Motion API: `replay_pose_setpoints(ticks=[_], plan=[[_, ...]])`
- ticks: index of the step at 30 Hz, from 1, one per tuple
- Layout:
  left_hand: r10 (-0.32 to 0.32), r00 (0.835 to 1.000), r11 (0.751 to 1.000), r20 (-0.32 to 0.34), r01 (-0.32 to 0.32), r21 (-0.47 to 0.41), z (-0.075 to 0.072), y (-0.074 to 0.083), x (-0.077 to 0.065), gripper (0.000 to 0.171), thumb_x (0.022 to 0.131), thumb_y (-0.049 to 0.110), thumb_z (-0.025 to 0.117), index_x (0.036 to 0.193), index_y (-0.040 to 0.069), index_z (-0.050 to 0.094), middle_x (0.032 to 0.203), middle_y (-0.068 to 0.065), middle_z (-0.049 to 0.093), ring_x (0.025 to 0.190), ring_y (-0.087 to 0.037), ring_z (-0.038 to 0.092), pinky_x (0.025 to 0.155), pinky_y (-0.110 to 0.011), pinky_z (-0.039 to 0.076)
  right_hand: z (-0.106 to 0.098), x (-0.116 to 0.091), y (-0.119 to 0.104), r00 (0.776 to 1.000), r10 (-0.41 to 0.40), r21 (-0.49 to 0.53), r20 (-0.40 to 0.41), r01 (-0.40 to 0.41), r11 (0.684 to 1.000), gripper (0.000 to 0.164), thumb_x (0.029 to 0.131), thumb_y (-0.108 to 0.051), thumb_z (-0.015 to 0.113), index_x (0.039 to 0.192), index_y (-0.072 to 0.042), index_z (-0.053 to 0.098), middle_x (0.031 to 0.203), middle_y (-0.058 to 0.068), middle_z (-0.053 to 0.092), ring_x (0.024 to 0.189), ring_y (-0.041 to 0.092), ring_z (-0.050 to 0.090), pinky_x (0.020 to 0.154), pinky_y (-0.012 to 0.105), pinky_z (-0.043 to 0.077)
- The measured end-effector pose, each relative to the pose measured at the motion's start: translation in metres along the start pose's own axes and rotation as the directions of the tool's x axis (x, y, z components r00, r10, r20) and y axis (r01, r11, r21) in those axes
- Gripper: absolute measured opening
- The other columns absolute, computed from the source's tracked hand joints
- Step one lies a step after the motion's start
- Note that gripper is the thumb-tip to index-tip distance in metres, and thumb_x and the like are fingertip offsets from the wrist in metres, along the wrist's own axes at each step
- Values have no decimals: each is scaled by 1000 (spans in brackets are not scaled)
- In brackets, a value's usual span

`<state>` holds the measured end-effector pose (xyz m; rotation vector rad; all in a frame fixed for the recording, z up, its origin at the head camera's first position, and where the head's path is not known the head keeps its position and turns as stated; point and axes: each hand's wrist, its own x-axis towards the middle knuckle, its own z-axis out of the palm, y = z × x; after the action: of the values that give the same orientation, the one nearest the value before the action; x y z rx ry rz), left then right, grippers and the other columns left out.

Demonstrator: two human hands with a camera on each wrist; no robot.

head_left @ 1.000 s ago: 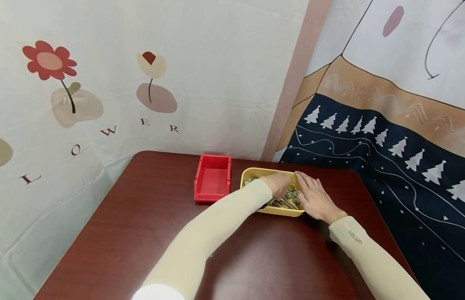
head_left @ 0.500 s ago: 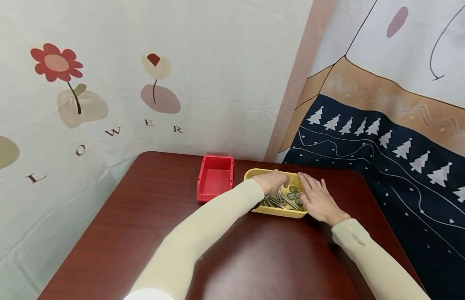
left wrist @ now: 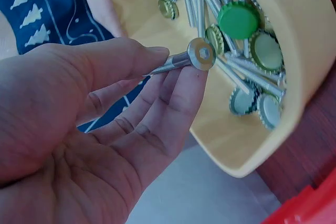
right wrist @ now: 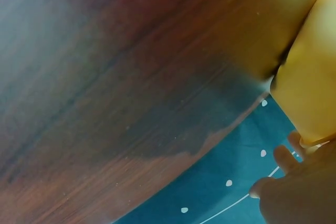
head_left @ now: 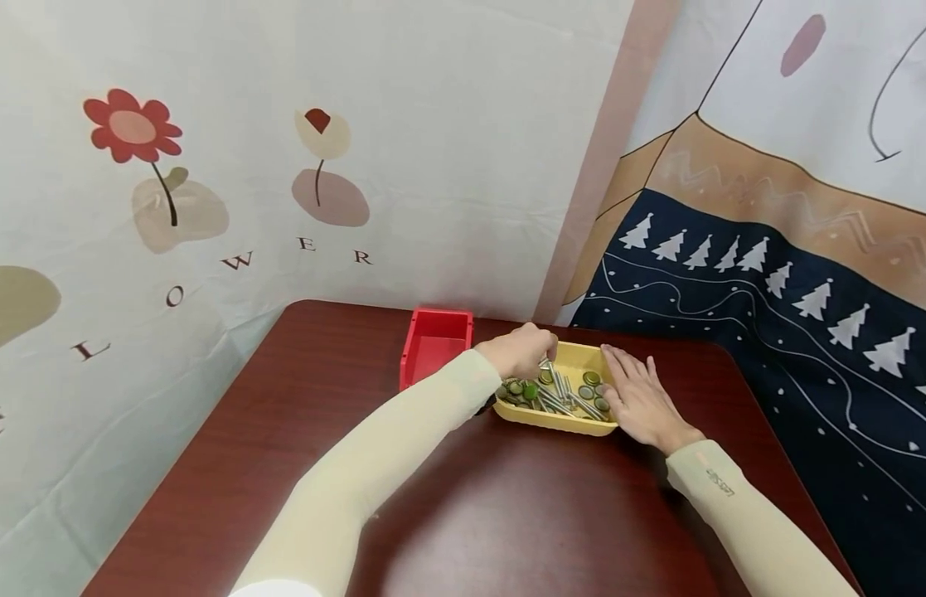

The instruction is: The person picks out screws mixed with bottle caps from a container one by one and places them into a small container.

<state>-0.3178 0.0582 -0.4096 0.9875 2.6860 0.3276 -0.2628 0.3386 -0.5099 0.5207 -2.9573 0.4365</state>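
Observation:
My left hand [head_left: 516, 351] is over the left part of a yellow bin [head_left: 555, 421]. Between thumb and fingers it pinches a silver bolt [left wrist: 201, 54] with a wide flat head and a hex socket, seen close up in the left wrist view. Below the hand, more long bolts [head_left: 558, 390] and bottle caps [head_left: 591, 378] lie mixed in the bin, one cap [left wrist: 239, 20] bright green. My right hand [head_left: 643, 401] rests along the bin's right rim with its fingers extended. In the right wrist view its fingertips show at the lower right, beside the yellow wall [right wrist: 307, 72].
A red bin [head_left: 433, 355] stands left of the yellow one, partly hidden by my left forearm. Both are near the back edge of a dark wooden table [head_left: 507, 506]. Behind it hang a pale printed cloth [head_left: 448, 166] and a navy one with white trees [head_left: 731, 307].
My left hand has come up from among the bolts and caps and moved left, with a bolt in its fingers. The right hand stays at the rim. The head view has shifted slightly left.

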Motion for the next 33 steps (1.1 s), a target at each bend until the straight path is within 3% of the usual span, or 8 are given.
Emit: replay_pose_setpoints(ticks=[5, 8, 15, 20, 27, 33], plan=[[-26, 999, 999, -40, 24, -32, -8, -12, -9, 37, 109, 6, 77, 146, 9, 77, 146, -11, 78, 125, -22, 70, 111, -39, 63, 1, -1, 2, 1000, -6, -3, -5, 6, 1000, 73, 118, -24, 51, 183, 0, 26, 189, 25, 32, 173, 52, 31, 138, 87, 15], [-44, 997, 998, -62, 41, -50, -13, -19, -14, 37, 109, 7, 77, 145, 9, 77, 144, -13, 78, 122, -24, 70, 111, -41, 64, 1, 0, 2, 1000, -7, -2, -1, 7, 1000, 74, 118, -24, 52, 183, 0, 25, 190, 25, 31, 174, 53, 30, 138, 87, 15], [-94, 989, 991, -113, 82, -106, -21, -40, -29, 36, 108, 7, 78, 144, 6, 77, 136, -14, 79, 110, -24, 68, 98, -37, 66, 0, -1, 2, 1000, -7, 18, 2, 7, 1000, 74, 120, -26, 50, 184, 0, 25, 191, 25, 28, 176, 52, 28, 138, 86, 16], [-138, 978, 977, -159, 108, -182, -23, -57, -40, 34, 106, 2, 77, 140, 1, 75, 127, -16, 79, 94, -24, 77, 79, -32, 69, 0, -2, 2, 1000, 6, 46, 12, -7, 999, 73, 122, -30, 48, 185, -2, 22, 193, 25, 23, 178, 53, 23, 140, 83, 15], [-185, 960, 970, -211, 144, -195, -26, -80, -53, 33, 105, -1, 75, 138, 2, 76, 127, -16, 80, 105, -25, 76, 89, -32, 66, 0, -4, 2, 1000, 20, 34, 15, -21, 999, 73, 124, -35, 45, 186, -5, 21, 193, 24, 24, 179, 52, 22, 140, 83, 17], [-282, 935, 943, -215, 228, -243, -22, -101, -63, 35, 106, 1, 72, 141, 0, 73, 115, -18, 76, 85, -22, 70, 74, -31, 59, 0, -5, 0, 1000, 11, 23, 19, -11, 1000, 73, 124, -35, 45, 186, -5, 21, 193, 25, 25, 179, 53, 23, 139, 83, 18]])
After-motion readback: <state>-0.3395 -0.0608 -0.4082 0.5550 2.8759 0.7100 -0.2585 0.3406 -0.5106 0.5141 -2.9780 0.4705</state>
